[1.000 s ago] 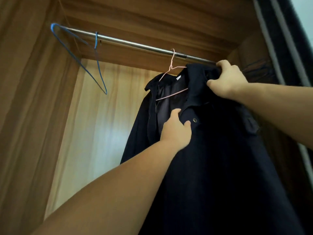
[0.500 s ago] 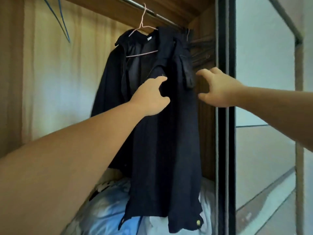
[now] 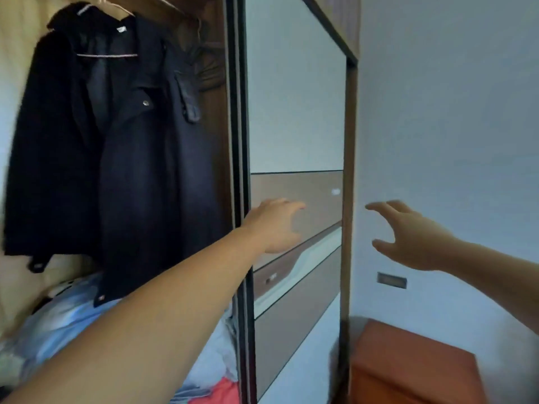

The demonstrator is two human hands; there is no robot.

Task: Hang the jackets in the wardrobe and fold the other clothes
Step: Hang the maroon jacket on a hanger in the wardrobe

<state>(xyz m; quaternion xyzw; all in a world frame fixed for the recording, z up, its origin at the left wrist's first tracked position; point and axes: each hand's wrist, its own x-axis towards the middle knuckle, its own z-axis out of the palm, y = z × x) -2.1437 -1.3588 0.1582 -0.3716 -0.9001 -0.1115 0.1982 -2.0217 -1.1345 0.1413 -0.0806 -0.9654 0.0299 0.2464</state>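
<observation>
— Both hands, left hand (image 3: 277, 225) and right hand (image 3: 408, 237), are spread and hold nothing; the dark jacket (image 3: 116, 141) hangs far left on its hanger (image 3: 106, 53).

— Risk?

— It looks lopsided, maybe blur; it could slide onto the bedding (image 3: 58, 330). The sliding door (image 3: 294, 170) edge crowds it; open room lies right.

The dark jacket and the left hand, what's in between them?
In the head view, the wardrobe's dark door frame stands between the hanging jacket and the left hand, whose fingers hold nothing.
</observation>
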